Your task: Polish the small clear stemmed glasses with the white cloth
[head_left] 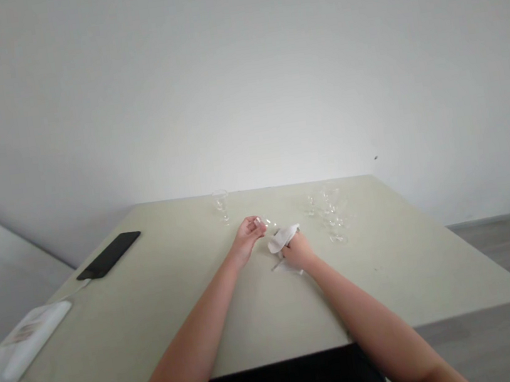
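My left hand (246, 238) is closed around one end of a small clear stemmed glass (268, 223), tilted on its side above the table. Close beside it, my right hand (298, 251) grips a white cloth (283, 238), bunched up near the other end of the glass. Part of the cloth hangs below the right hand. Whether the cloth touches the glass I cannot tell. One stemmed glass (221, 204) stands upright at the back, left of my hands. Several more clear glasses (332, 205) stand in a group to the right.
The pale table (161, 330) meets a white wall (239, 79) at the back. On the left lies a black phone (109, 256) with a white cable running from it. A white power strip-like device (29, 339) sits nearer the left edge. Grey floor (504, 244) shows on the right.
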### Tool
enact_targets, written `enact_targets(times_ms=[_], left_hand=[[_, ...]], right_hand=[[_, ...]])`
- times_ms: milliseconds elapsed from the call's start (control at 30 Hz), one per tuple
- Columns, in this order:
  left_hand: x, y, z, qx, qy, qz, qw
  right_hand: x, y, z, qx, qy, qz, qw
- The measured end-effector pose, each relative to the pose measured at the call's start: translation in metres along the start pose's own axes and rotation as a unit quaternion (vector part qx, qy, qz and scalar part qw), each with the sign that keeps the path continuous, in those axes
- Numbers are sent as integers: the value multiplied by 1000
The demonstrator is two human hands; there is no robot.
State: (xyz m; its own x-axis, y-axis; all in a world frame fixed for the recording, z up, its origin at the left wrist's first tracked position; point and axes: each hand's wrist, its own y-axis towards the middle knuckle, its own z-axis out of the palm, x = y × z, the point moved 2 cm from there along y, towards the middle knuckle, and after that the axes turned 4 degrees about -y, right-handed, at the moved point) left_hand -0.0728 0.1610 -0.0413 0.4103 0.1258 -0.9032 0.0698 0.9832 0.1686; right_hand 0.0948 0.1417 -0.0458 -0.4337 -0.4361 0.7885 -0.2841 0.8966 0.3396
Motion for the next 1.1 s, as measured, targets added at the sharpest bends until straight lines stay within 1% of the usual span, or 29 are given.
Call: enact_targets(times_ms=[33, 67, 100, 133, 167, 200, 233, 267, 300, 333, 400, 433, 467, 500, 533, 567, 633, 667, 700, 733, 767, 833, 900, 933, 1000, 1033, 1100], left_hand=[[0, 0, 0, -2, 7, -3, 1000], [-1, 0, 0, 3, 5, -7, 1000], [-2, -1, 1, 14, -6, -11, 1000], [-4, -3, 2, 30, -23, -15, 999], [-6, -6, 4, 52, -41, -19, 998], [-8, -8, 6, 79, -58, -26, 995], [-9, -10, 8, 108, -72, -34, 991], [-9, -11, 10, 131, -81, -41, 987], [-9, -11, 11, 141, -83, -41, 986], [-9, -10, 10, 136, -79, -33, 987], [-7, -6, 8, 92, -51, 0, 994], [-7, -4, 6, 66, -32, 17, 997], [-6, -3, 5, 46, -17, 28, 998], [-7, -2, 4, 38, -12, 30, 999], [-7, -2, 4, 45, -18, 23, 999], [-8, -3, 4, 64, -33, 9, 997], [-11, -7, 8, 114, -72, -28, 990], [-12, -9, 9, 131, -88, -40, 987], [-12, -10, 11, 137, -97, -44, 985], [-12, -11, 12, 133, -99, -42, 985], [-11, -10, 13, 123, -93, -36, 987], [-6, -8, 14, 94, -57, -24, 994], [-2, -6, 14, 67, -9, -22, 997], [-1, -4, 13, 55, 6, -21, 998], [-1, -2, 11, 37, 0, -13, 999], [-3, -2, 9, 29, -19, -6, 999], [-8, 0, 4, 8, -68, 18, 997]], right_hand=[[-2, 0, -1, 4, 3, -11, 1000], [-2, 0, -2, 16, 32, -18, 999], [-2, -2, -2, 34, 80, -12, 996], [-2, -4, -1, 61, 140, 11, 988], [-1, -8, 1, 96, 204, 47, 973], [0, -11, 5, 136, 262, 88, 951], [1, -14, 8, 169, 308, 122, 928], [3, -16, 11, 185, 334, 140, 914], [4, -16, 14, 183, 334, 139, 914], [5, -15, 15, 151, 313, 123, 930], [5, -10, 14, 68, 203, 76, 974], [4, -8, 13, 35, 150, 59, 986], [4, -7, 13, 24, 125, 54, 990], [3, -7, 13, 33, 129, 60, 989], [2, -9, 13, 55, 155, 72, 984], [2, -11, 13, 94, 197, 91, 972], [3, -17, 15, 167, 280, 126, 937], [5, -19, 16, 180, 307, 135, 925], [6, -19, 16, 174, 324, 133, 920], [8, -18, 15, 155, 333, 123, 922], [10, -16, 15, 122, 328, 104, 931], [13, -10, 13, 62, 283, 58, 955], [13, -6, 16, 54, 247, 38, 967], [11, -5, 18, 60, 249, 41, 966], [5, -4, 22, 66, 296, 70, 950], [1, -4, 23, 55, 330, 92, 938], [-8, -1, 23, -3, 384, 149, 911]])
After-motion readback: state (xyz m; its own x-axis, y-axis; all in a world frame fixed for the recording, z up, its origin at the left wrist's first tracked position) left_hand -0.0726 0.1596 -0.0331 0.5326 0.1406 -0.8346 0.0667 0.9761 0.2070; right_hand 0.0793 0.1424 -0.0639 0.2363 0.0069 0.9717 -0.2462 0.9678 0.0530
